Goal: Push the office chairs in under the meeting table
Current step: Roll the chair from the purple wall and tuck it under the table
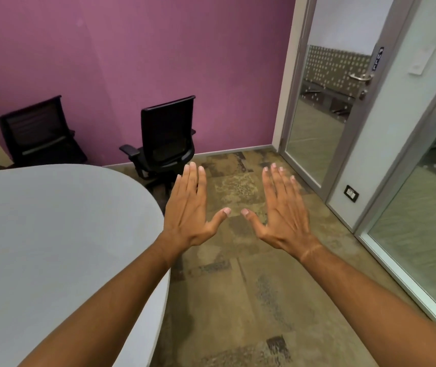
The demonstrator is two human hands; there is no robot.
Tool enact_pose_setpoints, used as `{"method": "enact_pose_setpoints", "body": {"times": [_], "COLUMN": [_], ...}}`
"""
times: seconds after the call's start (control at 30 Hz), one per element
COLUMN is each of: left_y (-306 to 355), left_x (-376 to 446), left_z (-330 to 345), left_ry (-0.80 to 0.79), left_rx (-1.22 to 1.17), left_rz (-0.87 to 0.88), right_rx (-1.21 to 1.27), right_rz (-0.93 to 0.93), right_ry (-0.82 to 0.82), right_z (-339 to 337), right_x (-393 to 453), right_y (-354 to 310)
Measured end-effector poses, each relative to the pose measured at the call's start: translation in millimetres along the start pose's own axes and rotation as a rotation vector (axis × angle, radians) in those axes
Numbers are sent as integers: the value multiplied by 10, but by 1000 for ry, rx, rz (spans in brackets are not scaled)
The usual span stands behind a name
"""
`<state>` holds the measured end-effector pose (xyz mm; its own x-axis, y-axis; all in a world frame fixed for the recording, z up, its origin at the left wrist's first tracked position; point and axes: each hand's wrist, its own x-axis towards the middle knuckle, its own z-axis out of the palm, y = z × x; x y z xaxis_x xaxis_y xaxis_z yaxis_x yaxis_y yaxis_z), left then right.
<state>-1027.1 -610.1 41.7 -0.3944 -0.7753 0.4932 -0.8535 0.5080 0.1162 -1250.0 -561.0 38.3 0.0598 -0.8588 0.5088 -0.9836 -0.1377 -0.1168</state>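
Note:
A grey rounded meeting table fills the left half of the view. Beyond its far end stand two black office chairs. The nearer chair, with armrests, stands off the table's far right corner, its back towards me. The second chair stands further left against the purple wall, its lower part hidden by the table. My left hand and my right hand are stretched out flat in front of me over the carpet, palms down, fingers spread, holding nothing. Neither hand touches a chair.
A purple wall closes the far side. A glass door with a metal handle and glass partitions run along the right. Patterned brown carpet lies between the table's edge and the glass.

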Motion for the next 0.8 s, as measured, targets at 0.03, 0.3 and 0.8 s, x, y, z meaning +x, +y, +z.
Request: {"method": "enact_pose_setpoints", "body": {"times": [0.03, 0.3, 0.8], "left_y": [-49, -403, -897], "left_x": [159, 1264, 3664], "left_z": [78, 696, 1954], "left_ry": [-5, -42, -33], "left_rx": [0, 38, 168], "left_rz": [4, -14, -247], "right_rx": [2, 51, 104], "right_rz": [1, -23, -216], "right_ry": [2, -2, -71], "right_z": [82, 775, 2032], "right_x": [161, 1352, 4026], "right_y": [73, 693, 1892]}}
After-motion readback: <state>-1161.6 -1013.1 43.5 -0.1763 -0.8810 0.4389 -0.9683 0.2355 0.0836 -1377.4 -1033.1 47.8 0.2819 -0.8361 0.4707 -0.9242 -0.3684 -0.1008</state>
